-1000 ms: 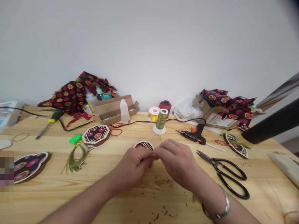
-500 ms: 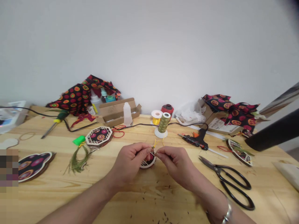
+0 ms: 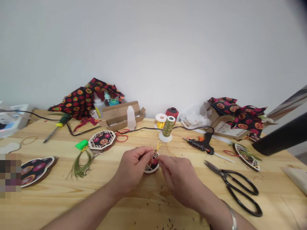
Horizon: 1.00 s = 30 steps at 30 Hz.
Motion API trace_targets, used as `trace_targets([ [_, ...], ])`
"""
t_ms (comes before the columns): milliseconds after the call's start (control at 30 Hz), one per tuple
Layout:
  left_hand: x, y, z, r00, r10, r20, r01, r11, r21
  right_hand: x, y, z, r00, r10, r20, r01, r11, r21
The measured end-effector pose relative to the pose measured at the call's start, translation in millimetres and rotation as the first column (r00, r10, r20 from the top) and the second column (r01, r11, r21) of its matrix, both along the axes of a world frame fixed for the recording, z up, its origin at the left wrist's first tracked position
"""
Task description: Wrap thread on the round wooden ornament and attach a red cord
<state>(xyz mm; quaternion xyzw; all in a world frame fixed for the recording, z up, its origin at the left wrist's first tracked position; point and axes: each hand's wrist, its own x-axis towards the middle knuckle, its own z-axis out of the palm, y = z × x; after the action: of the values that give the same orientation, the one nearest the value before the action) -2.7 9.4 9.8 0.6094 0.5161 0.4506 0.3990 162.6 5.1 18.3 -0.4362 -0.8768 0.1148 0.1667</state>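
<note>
A small round lattice ornament [image 3: 153,166] with dark red patterned fabric lies low over the table, partly covered by my fingers. My left hand [image 3: 134,164] pinches its top edge between thumb and forefinger. Short yellow cord ends [image 3: 158,146] stick up just above that pinch. Closed beside the ornament's right edge, my right hand [image 3: 178,175] has its fingertips against it. A longer yellow cord [image 3: 169,150] curves from near the spools and disappears behind that hand; its gripped part is hidden.
Behind my hands stand an olive thread spool [image 3: 169,127], a yellow spool [image 3: 161,120] and a white bottle [image 3: 130,117]. Black scissors [image 3: 233,183] and a glue gun [image 3: 201,143] lie right. Left are an octagonal ornament [image 3: 102,140], a green tassel [image 3: 81,163] and a screwdriver [image 3: 56,127].
My right hand has moved slightly left and turned over, its fingertips now against the ornament. The longer yellow cord has swung down to the right. My left hand stays almost still.
</note>
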Motion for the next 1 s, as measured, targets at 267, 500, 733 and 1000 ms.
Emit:
trace_targets([
  [267, 0.8, -0.3, -2.7, 1.000, 0.025, 0.018, -0.025, 1.000, 0.006, -1.9, -1.3, -2.2, 0.998, 0.030, 0.063, -0.030, 1.000, -0.001],
  [500, -0.7, -2.5, -7.4, 0.999, 0.043, -0.031, -0.042, 0.999, 0.033, -0.3, -2.6, -5.1, 0.994, 0.072, 0.087, -0.079, 0.994, 0.079],
  [733, -1.6, 0.7, -7.5, 0.994, 0.047, -0.098, -0.043, 0.998, 0.044, 0.8, -2.2, -9.0, 0.986, 0.113, 0.125, -0.136, 0.970, 0.200],
  [1000, -4.8, 4.2, -6.5, 0.942, -0.213, -0.260, 0.229, 0.973, 0.035, 12.1, 4.5, -1.3, 0.976, 0.160, 0.149, -0.213, 0.843, 0.494],
])
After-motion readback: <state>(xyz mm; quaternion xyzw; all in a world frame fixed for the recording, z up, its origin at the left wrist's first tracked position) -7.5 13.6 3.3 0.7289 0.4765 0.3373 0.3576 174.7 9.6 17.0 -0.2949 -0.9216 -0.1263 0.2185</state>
